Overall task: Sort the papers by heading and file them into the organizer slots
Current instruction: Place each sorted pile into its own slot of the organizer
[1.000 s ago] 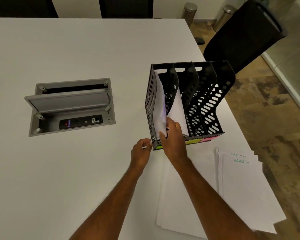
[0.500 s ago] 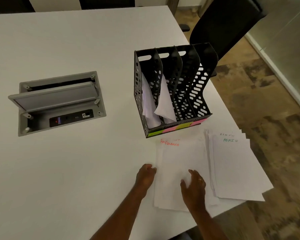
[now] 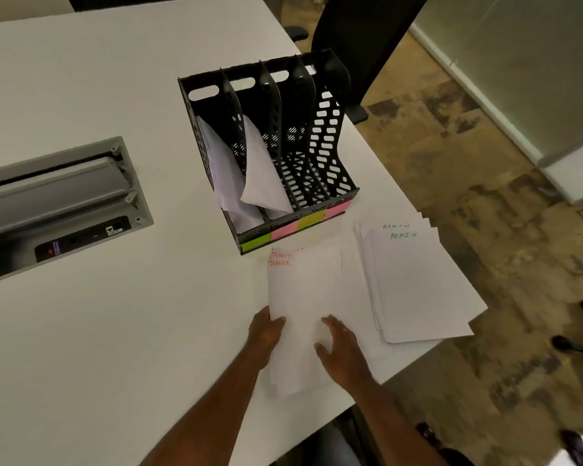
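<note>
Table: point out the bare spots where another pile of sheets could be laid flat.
The white table lies bare between the grey cable box and the left hand, and also behind the black organizer. In front of the organizer it is crowded: the FINANCE pile and the ADMIN pile reach the table's right edge.

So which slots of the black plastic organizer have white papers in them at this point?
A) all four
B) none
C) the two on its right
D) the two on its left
D: white papers stand only in the two left slots of the black plastic organizer; through the perforated walls, the two right slots show no paper.
</note>
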